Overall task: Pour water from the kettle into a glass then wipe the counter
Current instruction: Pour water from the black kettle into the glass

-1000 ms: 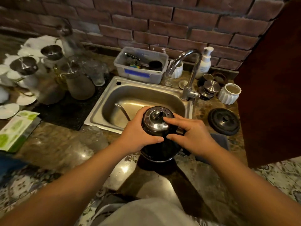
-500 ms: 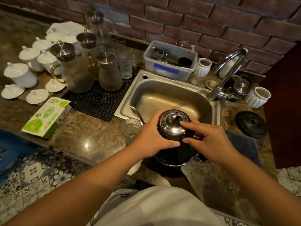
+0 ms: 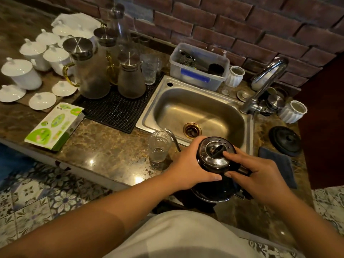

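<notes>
Both hands on kettle (image 3: 216, 161): left hand (image 3: 191, 164) wraps it, right hand (image 3: 260, 175) fingers pinch lid; glass (image 3: 159, 146) w/ little water; wiping left.

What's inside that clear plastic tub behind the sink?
The plastic tub holds dark utensils and a round black thing at its right end. They are too dim to name, and its frosted wall hides whatever lies lower down.

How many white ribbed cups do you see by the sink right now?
2. One white ribbed cup stands behind the sink, beside the plastic tub; the other ribbed cup stands right of the faucet. More may be hidden behind the faucet.
</notes>
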